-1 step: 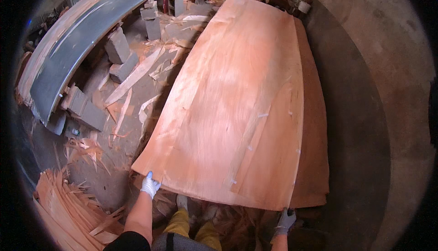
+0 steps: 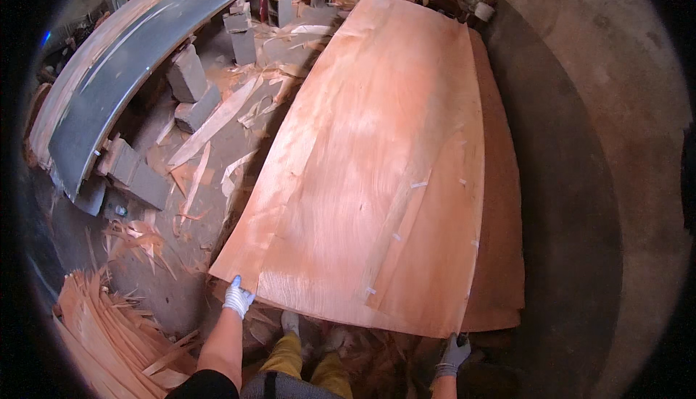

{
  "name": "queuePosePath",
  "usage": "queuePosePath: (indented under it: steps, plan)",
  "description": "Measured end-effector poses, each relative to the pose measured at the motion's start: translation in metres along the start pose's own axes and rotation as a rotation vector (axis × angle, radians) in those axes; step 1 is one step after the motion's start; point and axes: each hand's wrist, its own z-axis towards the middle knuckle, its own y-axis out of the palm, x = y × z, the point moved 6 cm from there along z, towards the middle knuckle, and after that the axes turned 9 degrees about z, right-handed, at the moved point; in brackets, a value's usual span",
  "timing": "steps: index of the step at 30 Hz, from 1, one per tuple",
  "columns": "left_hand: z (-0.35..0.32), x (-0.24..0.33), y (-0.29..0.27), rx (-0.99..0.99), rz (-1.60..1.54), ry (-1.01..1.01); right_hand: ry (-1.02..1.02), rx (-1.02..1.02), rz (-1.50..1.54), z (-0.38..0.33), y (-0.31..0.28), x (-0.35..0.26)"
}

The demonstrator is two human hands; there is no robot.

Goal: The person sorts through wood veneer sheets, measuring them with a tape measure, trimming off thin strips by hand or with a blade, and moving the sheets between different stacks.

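A large sheet of thin reddish wood veneer [image 2: 362,131] lies lengthwise in front of me, with small pieces of white tape along a seam on its right part. Gloved in white and grey, my left hand [image 2: 238,297] is closed on the near edge close to its left corner, thumb on top and fingers hidden underneath. My right hand [image 2: 454,355], in a grey glove, pinches the near right corner. Under the sheet is a stack of veneer [image 2: 500,254], which shows along the right side.
At the left, a long dark panel [image 2: 138,58] rests on grey blocks [image 2: 187,73]. Veneer scraps [image 2: 217,123] litter the floor between it and the stack. A heap of veneer strips [image 2: 109,334] lies at the lower left. Bare concrete floor [image 2: 616,109] runs along the right.
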Motion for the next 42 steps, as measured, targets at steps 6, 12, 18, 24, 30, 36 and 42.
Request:
queuePosePath:
  steps: [6,12,18,24,30,36,42]
  plan:
    - [0.046,0.002,0.029,-0.174,0.656,0.205,0.330,-0.121,0.122,0.016,0.045,-0.059]
    - [0.074,-0.022,0.038,-0.141,0.539,0.129,0.341,-0.139,0.197,0.052,0.060,0.006]
    - [0.074,-0.021,0.013,-0.095,0.788,0.175,0.181,-0.134,0.075,0.052,0.071,-0.028]
    - [0.055,-0.045,-0.016,-0.060,0.864,0.152,0.373,-0.315,0.041,0.097,0.029,0.121]
    - [0.055,-0.042,-0.007,0.124,1.026,0.287,0.389,-0.376,0.122,0.116,0.041,0.173]
    - [0.090,-0.044,-0.012,0.251,1.197,0.359,0.253,-0.337,-0.315,0.155,0.002,0.289]
    - [0.072,-0.021,-0.024,0.252,1.166,0.392,0.355,-0.358,-0.026,0.124,0.052,0.255]
